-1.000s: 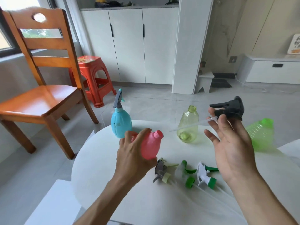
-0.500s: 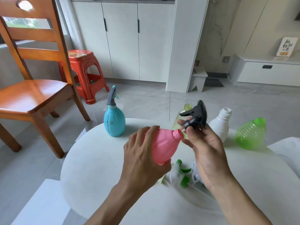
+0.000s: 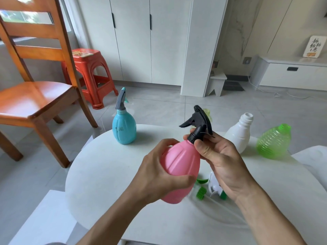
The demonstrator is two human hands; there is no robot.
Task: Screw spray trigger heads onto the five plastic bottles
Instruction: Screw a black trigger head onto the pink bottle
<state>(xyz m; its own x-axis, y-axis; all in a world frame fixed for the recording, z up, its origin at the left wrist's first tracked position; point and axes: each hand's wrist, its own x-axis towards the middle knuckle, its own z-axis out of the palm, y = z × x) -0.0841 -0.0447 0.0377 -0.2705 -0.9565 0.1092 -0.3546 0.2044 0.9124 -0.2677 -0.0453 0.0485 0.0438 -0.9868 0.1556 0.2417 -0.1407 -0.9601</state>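
Note:
My left hand (image 3: pixel 159 175) grips a pink bottle (image 3: pixel 180 165) above the round white table (image 3: pixel 99 174). A black trigger head (image 3: pixel 200 124) sits on the pink bottle's neck, and my right hand (image 3: pixel 219 160) pinches its collar. A blue bottle (image 3: pixel 124 128) with a grey trigger head (image 3: pixel 121 99) stands at the table's far left. A white open bottle (image 3: pixel 238 135) and a green ribbed bottle (image 3: pixel 273 142) stand at the far right. A yellow-green clear bottle (image 3: pixel 207 114) is mostly hidden behind the black head. Loose white and green trigger heads (image 3: pixel 210 188) lie under my hands.
A wooden chair (image 3: pixel 35 89) and a red plastic stool (image 3: pixel 88 75) stand on the floor to the left of the table. White cabinets (image 3: pixel 141 41) line the back wall. A white seat (image 3: pixel 42 220) shows at the lower left.
The black trigger head has come down onto the pink bottle's neck, its tube now inside. My right hand has shifted to its collar. The pink bottle has tipped more upright.

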